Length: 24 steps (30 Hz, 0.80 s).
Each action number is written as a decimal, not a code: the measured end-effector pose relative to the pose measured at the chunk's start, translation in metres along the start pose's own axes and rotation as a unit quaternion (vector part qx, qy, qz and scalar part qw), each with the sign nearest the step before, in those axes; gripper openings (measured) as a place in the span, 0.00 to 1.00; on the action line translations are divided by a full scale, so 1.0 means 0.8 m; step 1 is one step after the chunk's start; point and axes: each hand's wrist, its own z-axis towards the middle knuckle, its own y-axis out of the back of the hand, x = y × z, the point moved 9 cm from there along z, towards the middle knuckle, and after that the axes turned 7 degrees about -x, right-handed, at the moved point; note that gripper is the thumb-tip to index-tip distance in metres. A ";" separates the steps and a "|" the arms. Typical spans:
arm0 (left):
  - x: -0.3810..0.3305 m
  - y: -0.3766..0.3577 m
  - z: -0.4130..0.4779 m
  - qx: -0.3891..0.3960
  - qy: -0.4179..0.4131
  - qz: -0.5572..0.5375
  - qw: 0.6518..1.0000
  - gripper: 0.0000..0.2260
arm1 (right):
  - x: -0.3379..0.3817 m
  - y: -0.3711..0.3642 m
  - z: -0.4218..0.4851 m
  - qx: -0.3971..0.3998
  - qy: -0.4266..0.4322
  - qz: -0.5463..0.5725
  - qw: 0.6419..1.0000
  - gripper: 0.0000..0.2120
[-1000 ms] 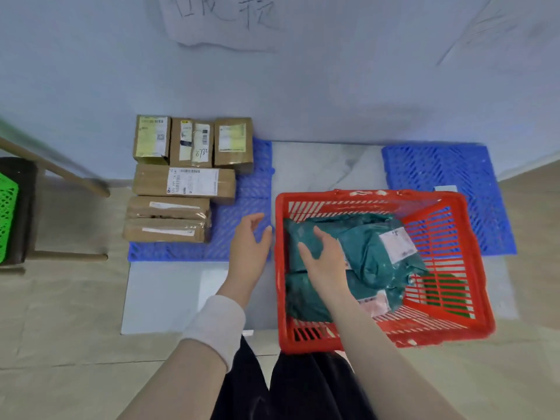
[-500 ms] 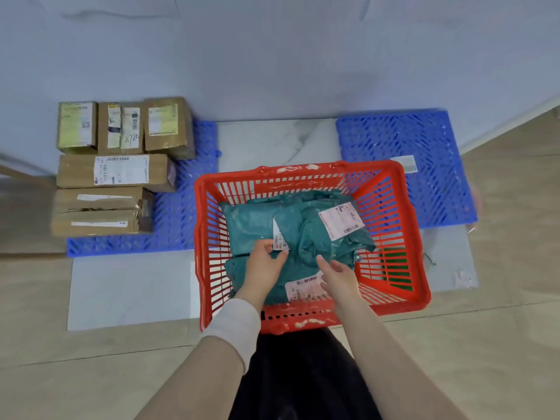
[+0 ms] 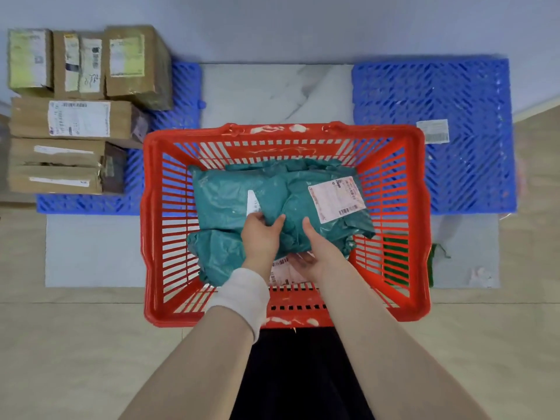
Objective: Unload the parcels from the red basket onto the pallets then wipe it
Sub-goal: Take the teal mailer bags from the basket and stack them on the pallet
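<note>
Head view, red basket (image 3: 153,237), teal parcels (image 3: 230,204) inside

Pale blue-grey wall (image 3: 288,22) seen across top, evenly and softly lit. Beige tiled floor (image 3: 69,359) spread below, crossed by thin grout line (image 3: 75,303). White marble slab (image 3: 272,92), grey-veined, laid flat at foot of wall. Pale skirting strip (image 3: 536,105) glimpsed at right, where wall meets floor.

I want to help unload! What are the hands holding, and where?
Both the left hand and right hand grip the top green parcel by its near edge, inside the red basket.
</note>
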 end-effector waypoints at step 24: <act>-0.117 -0.012 -0.208 0.243 -0.001 -0.206 0.948 0.17 | 0.161 0.194 -0.217 0.060 0.406 -0.084 0.908 0.12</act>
